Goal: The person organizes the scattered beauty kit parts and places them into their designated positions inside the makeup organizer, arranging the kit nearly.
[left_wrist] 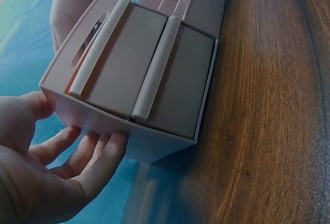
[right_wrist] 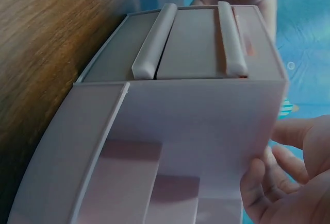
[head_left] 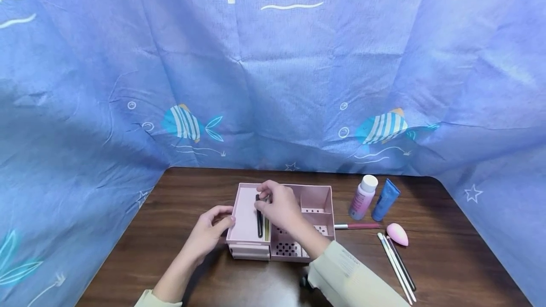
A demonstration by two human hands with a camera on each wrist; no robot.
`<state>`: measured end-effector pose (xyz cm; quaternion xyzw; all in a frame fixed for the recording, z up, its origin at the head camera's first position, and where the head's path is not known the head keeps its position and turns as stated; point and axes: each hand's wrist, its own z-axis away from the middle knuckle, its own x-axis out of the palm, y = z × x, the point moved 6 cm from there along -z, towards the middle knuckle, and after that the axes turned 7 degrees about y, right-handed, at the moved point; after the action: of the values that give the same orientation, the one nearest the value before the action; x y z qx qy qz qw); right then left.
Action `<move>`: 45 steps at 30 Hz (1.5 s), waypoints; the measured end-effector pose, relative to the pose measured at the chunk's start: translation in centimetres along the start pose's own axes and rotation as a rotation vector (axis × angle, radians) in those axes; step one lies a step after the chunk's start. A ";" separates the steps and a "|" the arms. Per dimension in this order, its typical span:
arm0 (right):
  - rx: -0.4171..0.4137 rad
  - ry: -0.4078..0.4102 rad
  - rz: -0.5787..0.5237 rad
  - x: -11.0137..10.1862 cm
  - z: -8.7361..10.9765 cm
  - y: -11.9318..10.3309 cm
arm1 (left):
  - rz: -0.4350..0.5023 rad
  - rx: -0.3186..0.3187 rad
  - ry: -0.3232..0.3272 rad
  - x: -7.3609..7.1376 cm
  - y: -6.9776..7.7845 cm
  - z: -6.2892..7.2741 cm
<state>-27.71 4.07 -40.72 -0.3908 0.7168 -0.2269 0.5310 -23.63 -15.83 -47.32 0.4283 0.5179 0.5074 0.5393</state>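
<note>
A pink desktop organizer (head_left: 247,203) stands on the table, with a flat tray top over two drawers (left_wrist: 124,54) at left and open perforated compartments at right. Against its left side wall rest the relaxed fingertips of my left hand (head_left: 208,229). My right hand (head_left: 279,205) reaches over the tray top, thumb and finger pinching the upper end of a slim black makeup pencil (head_left: 259,226). Beside it lies a yellowish-green stick (head_left: 267,230), partly under the hand. In the right wrist view, the organizer's wall hides what the curled right fingers (right_wrist: 252,183) hold.
Right of the organizer are a pink bottle with a white cap (head_left: 362,198), a blue tube (head_left: 386,200), a reddish-handled brush (head_left: 362,226), a pink makeup sponge (head_left: 397,234) and several slim brushes (head_left: 396,264). A blue fish-print cloth (head_left: 273,84) hangs behind the table.
</note>
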 end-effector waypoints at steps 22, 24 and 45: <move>0.081 -0.001 -0.150 -5.9 2.6 4.0 | -0.010 -0.021 0.015 -0.2 -0.2 0.1; 0.080 0.006 -0.145 -6.6 2.8 4.7 | -0.012 -0.020 0.015 -0.2 -0.2 0.1; 0.171 0.062 -0.091 -12.7 6.1 10.6 | -0.016 -0.017 0.015 -0.1 0.0 0.0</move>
<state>-23.76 21.08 -43.21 -0.3691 0.6925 -0.3232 0.5290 -23.59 -15.94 -47.34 0.4156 0.5212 0.5106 0.5431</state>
